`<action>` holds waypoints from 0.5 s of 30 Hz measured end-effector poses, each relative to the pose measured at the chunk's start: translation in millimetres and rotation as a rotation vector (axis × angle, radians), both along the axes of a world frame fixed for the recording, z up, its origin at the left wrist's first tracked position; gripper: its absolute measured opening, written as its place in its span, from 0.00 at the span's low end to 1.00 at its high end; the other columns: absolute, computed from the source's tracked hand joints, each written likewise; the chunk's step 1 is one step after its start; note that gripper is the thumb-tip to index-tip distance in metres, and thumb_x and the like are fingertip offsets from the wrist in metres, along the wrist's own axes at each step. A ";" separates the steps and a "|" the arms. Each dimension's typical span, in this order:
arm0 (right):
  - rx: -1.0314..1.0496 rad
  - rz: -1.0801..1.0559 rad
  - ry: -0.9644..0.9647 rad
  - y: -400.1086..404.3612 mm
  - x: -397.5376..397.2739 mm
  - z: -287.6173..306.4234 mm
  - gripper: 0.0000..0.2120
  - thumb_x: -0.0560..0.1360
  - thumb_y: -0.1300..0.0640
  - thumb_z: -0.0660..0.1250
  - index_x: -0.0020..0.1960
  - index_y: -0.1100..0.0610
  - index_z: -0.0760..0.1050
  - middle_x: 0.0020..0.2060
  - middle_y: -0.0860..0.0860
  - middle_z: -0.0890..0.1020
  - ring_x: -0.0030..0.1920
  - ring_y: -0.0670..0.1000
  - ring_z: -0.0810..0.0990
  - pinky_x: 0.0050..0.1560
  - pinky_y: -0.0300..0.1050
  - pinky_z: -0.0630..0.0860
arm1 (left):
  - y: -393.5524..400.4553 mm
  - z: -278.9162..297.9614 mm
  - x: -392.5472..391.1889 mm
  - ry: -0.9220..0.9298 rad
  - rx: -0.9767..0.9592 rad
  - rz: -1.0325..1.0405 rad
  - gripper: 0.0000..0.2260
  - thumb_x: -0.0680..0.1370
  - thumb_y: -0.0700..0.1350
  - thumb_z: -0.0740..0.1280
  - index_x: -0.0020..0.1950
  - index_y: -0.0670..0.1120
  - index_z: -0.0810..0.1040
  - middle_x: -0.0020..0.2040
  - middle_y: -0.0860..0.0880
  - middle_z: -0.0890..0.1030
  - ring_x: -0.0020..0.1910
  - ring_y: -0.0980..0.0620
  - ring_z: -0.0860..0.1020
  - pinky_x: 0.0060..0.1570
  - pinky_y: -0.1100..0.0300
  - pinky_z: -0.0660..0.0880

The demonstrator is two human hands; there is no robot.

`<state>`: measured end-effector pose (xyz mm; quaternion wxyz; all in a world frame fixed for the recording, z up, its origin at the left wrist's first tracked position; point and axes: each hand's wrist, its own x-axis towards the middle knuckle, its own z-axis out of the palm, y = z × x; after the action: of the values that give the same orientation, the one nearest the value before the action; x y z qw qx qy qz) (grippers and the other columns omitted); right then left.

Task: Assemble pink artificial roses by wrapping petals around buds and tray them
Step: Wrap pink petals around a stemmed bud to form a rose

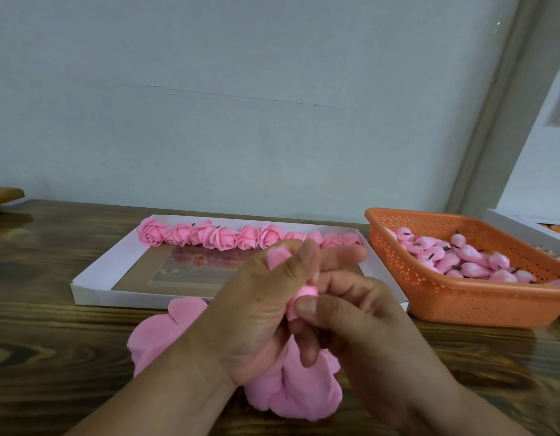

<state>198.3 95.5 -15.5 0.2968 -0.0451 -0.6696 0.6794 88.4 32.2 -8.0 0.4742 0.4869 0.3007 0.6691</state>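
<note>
Both my hands meet above the table, working one pink rose [303, 297] between them. My left hand [256, 309] curls around its petals, pink foam showing above the fingers. My right hand [351, 313] pinches the rose with thumb and fingers from the right. Under my hands lies a pile of loose pink petals [156, 338]. Behind them a white tray [93, 278] holds a row of several finished pink roses [228, 237] along its far edge.
An orange perforated basket [467, 303] at the right holds several pink buds [461, 256] with dark stems. A white box edge [520, 228] shows at far right. The dark wooden table [52, 341] runs up to a pale wall.
</note>
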 end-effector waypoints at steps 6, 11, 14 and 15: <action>-0.032 0.115 0.018 -1.7 1.9 5.2 0.05 0.64 0.56 0.70 0.36 0.58 0.81 0.27 0.52 0.78 0.24 0.48 0.73 0.29 0.37 0.71 | 0.0 -5.0 -4.9 0.001 -0.009 -0.218 0.22 0.62 0.58 0.77 0.51 0.48 0.84 0.57 0.49 0.82 0.32 0.55 0.82 0.23 0.67 0.75; -0.133 0.223 0.024 -3.5 1.0 1.7 0.04 0.65 0.57 0.69 0.35 0.59 0.79 0.28 0.53 0.78 0.23 0.47 0.73 0.29 0.37 0.70 | -4.6 0.4 -9.9 -0.037 -0.011 -0.287 0.13 0.66 0.49 0.77 0.45 0.42 0.85 0.37 0.51 0.84 0.32 0.57 0.83 0.29 0.65 0.79; -0.175 0.227 0.031 -2.1 0.4 1.0 0.06 0.65 0.56 0.69 0.35 0.60 0.78 0.27 0.54 0.78 0.23 0.49 0.74 0.28 0.37 0.71 | -7.6 -2.6 -11.4 -0.053 -0.126 -0.031 0.11 0.61 0.47 0.80 0.33 0.42 0.83 0.22 0.48 0.75 0.22 0.56 0.78 0.22 0.66 0.75; -0.069 0.163 0.036 -3.5 0.1 -0.4 0.07 0.65 0.56 0.69 0.35 0.60 0.78 0.27 0.54 0.78 0.24 0.49 0.75 0.28 0.38 0.71 | -9.8 0.0 -8.4 -0.048 -0.112 -0.018 0.11 0.61 0.50 0.79 0.32 0.43 0.82 0.21 0.46 0.70 0.21 0.56 0.77 0.22 0.66 0.74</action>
<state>198.4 92.0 -15.8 0.2506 0.0116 -0.6418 0.7247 80.0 22.3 -7.9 0.5136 0.4462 0.3219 0.6584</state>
